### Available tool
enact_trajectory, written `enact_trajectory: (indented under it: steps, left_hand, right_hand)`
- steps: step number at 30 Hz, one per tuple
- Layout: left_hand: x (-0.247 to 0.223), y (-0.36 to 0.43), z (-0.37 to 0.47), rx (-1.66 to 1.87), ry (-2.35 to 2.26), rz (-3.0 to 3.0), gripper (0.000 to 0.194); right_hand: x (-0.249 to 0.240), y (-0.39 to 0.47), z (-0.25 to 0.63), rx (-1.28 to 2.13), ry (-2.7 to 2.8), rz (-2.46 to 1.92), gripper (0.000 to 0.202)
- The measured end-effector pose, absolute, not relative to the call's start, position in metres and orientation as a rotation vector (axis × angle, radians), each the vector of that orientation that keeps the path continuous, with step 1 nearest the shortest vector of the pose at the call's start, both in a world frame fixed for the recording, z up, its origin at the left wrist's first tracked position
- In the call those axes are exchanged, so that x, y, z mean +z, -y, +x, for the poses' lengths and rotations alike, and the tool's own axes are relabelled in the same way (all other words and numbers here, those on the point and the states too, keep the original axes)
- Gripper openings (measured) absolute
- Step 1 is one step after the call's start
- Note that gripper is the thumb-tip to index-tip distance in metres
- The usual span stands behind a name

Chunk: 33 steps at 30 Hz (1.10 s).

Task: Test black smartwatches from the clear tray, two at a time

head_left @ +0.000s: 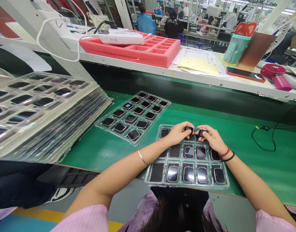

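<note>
Over the back row of the near clear tray (186,186), my left hand (180,132) grips a small dark watch (188,130) between thumb and fingers. Close beside it, my right hand (212,137) pinches a second dark watch (202,132), its thumb on the face. Faint light marks show on both screens. The near tray carries several square watches in pockets, such as one at the front right (219,175); a front-left pocket (157,172) holds no watch. My hands partly hide the back row.
A second watch tray (135,141) lies behind to the left. A tall stack of trays (90,117) stands far left. Red foam (169,58), papers (198,64), a cup (236,48) and a phone (245,74) are on the shelf. A black cable (274,141) lies right.
</note>
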<state>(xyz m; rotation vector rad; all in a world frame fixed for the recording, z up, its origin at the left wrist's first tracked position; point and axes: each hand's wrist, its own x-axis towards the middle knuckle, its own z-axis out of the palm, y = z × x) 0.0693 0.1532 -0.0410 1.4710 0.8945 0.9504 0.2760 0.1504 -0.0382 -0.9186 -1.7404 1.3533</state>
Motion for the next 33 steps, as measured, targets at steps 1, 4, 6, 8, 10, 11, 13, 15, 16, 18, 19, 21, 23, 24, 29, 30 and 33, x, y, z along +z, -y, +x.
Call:
enact_trajectory:
  steps: [1, 4, 6, 8, 10, 11, 13, 15, 16, 18, 19, 21, 23, 24, 29, 30, 33]
  left_hand:
    - [-0.0408, -0.1531, 0.0693, 0.949, -0.896, 1.47, 0.021]
    - [-0.0406, -0.1529, 0.0692, 0.946, -0.896, 1.47, 0.021]
    - [-0.041, -0.1529, 0.069, 0.943, -0.893, 1.475, 0.021]
    - [-0.0417, -0.1531, 0.0687, 0.942, -0.892, 1.477, 0.022]
    - [-0.0426, -0.1532, 0.0685, 0.942, -0.893, 1.477, 0.022]
    - [-0.043, -0.1533, 0.0685, 0.941, -0.895, 1.48, 0.022]
    - [-0.0437, -0.1534, 0.0686, 0.94, -0.9, 1.491, 0.022]
    - [-0.0442, -0.1533, 0.0688, 0.94, -0.907, 1.5, 0.021]
    - [-0.0443, -0.1532, 0.0689, 0.94, -0.909, 1.504, 0.021]
    - [-0.0442, -0.1529, 0.0689, 0.939, -0.913, 1.508, 0.021]
    - [-0.0441, -0.1527, 0.0689, 0.937, -0.916, 1.511, 0.021]
    - [-0.0438, -0.1522, 0.0689, 0.936, -0.923, 1.516, 0.021]
    - [-0.0433, -0.1516, 0.0691, 0.935, -0.923, 1.516, 0.022]
    - [-0.0431, -0.1513, 0.0693, 0.936, -0.919, 1.514, 0.022]
    - [-0.042, -0.1506, 0.0705, 0.985, -0.916, 1.517, 0.038]
    - [-0.0421, -0.1508, 0.0705, 0.998, -0.915, 1.519, 0.042]
    - [-0.0434, -0.1522, 0.07, 0.995, -0.9, 1.5, 0.038]
  right_hand:
    - [-0.0381, -0.1504, 0.2759, 1.352, 1.74, -0.917, 0.032]
    - [-0.0381, -0.1502, 0.2757, 1.355, 1.738, -0.907, 0.031]
    - [-0.0381, -0.1503, 0.2756, 1.361, 1.736, -0.905, 0.03]
    - [-0.0379, -0.1502, 0.2754, 1.364, 1.734, -0.914, 0.03]
    - [-0.0371, -0.15, 0.2752, 1.364, 1.734, -0.925, 0.031]
    - [-0.0366, -0.1499, 0.2751, 1.364, 1.735, -0.929, 0.032]
    - [-0.0357, -0.1497, 0.2749, 1.365, 1.738, -0.931, 0.033]
    - [-0.0351, -0.1494, 0.2749, 1.368, 1.737, -0.93, 0.033]
    - [-0.035, -0.1493, 0.2749, 1.369, 1.737, -0.93, 0.033]
    - [-0.035, -0.1491, 0.2748, 1.368, 1.737, -0.931, 0.033]
    - [-0.035, -0.149, 0.2747, 1.366, 1.74, -0.933, 0.033]
    - [-0.0353, -0.1488, 0.2745, 1.362, 1.746, -0.938, 0.034]
    - [-0.0356, -0.1488, 0.2744, 1.361, 1.748, -0.944, 0.033]
    - [-0.0359, -0.1489, 0.2744, 1.361, 1.748, -0.944, 0.033]
    - [-0.0383, -0.1504, 0.2752, 1.339, 1.724, -0.921, 0.036]
    - [-0.0389, -0.1506, 0.2753, 1.34, 1.715, -0.915, 0.038]
    - [-0.0405, -0.1507, 0.2753, 1.352, 1.706, -0.923, 0.037]
